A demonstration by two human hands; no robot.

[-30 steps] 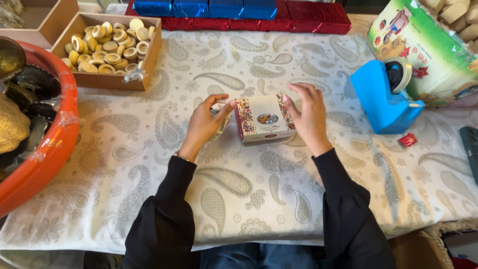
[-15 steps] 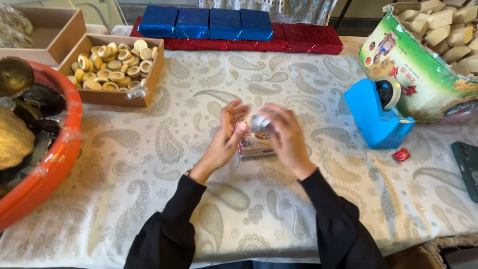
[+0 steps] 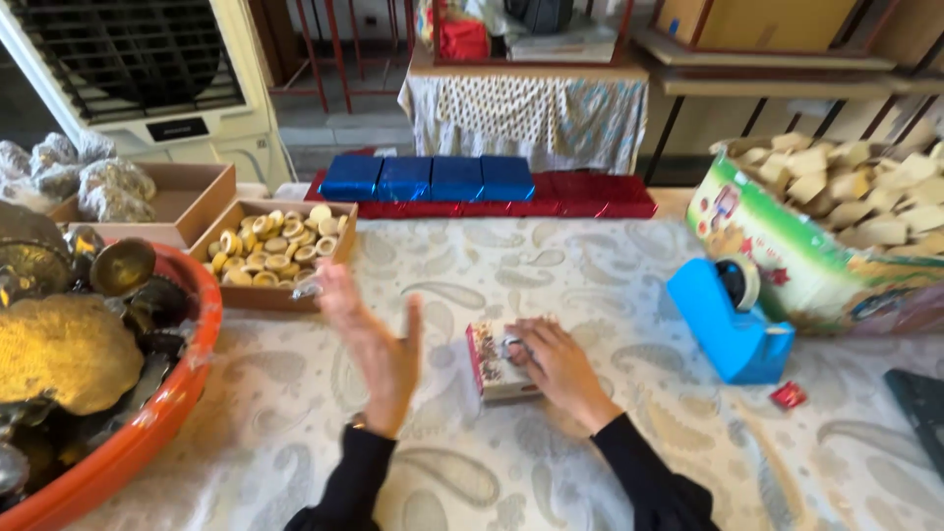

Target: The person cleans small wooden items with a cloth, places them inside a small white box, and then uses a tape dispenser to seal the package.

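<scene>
Lifted clear of the small patterned box (image 3: 500,362) since half a second ago, left hand (image 3: 379,344) open and blurred above the cloth, right hand (image 3: 557,362) alone flat on the box mid-table, liable to slide or tip under one-sided pressure.

The small box (image 3: 500,362) sits mid-tabletop (image 3: 590,295) under the right hand (image 3: 556,364). Left of the box hovers the left hand (image 3: 374,349), farther left the tub (image 3: 147,433). Behind-left of the box lies the tray (image 3: 270,258); right of the box stands the tape dispenser (image 3: 728,320).
</scene>
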